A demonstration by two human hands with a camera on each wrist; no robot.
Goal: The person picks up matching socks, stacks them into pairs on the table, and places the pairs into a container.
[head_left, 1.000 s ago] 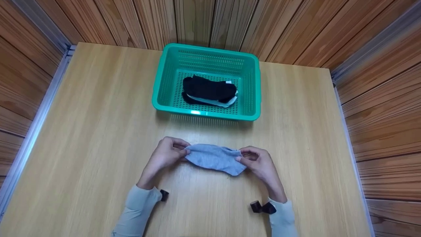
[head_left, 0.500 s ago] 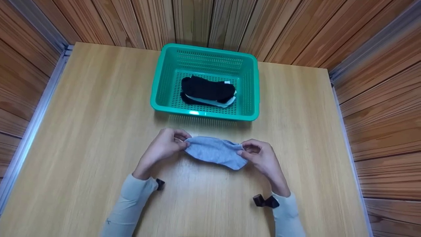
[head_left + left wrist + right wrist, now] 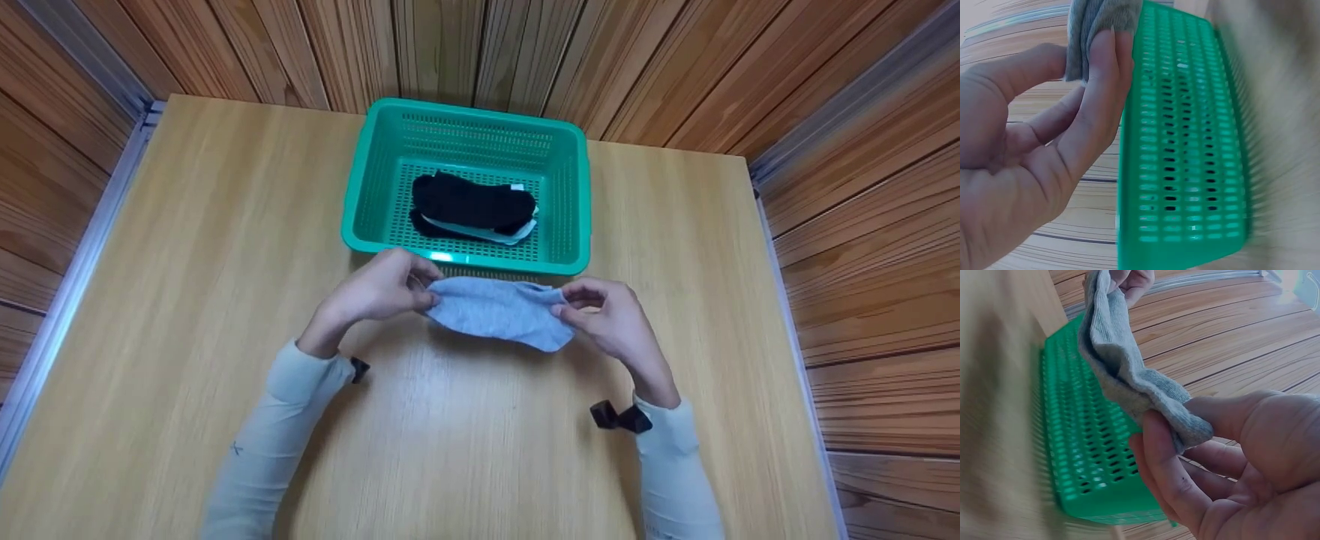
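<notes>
A light grey sock (image 3: 501, 311) is stretched sideways between my two hands, just in front of the green basket (image 3: 465, 262). My left hand (image 3: 386, 289) pinches its left end between thumb and fingers. At the other end, my right hand (image 3: 613, 319) pinches the sock the same way. In the right wrist view, folded layers of the sock (image 3: 1114, 354) show along its upper edge, and the thumb and forefinger grip its near tip. The left wrist view shows the sock's other end (image 3: 1103, 28) between thumb and fingers, with the basket wall behind.
Inside the basket lies a small stack of socks: a black one (image 3: 472, 202) on top, a pale one (image 3: 517, 234) beneath, and more black below. Wood-panelled walls (image 3: 442, 52) enclose the wooden table (image 3: 450, 450) at the back and sides.
Both hands have carried the grey sock forward, away from the body and up to the basket's near side. Their pinch on it looks the same. The basket and its socks stay put.
</notes>
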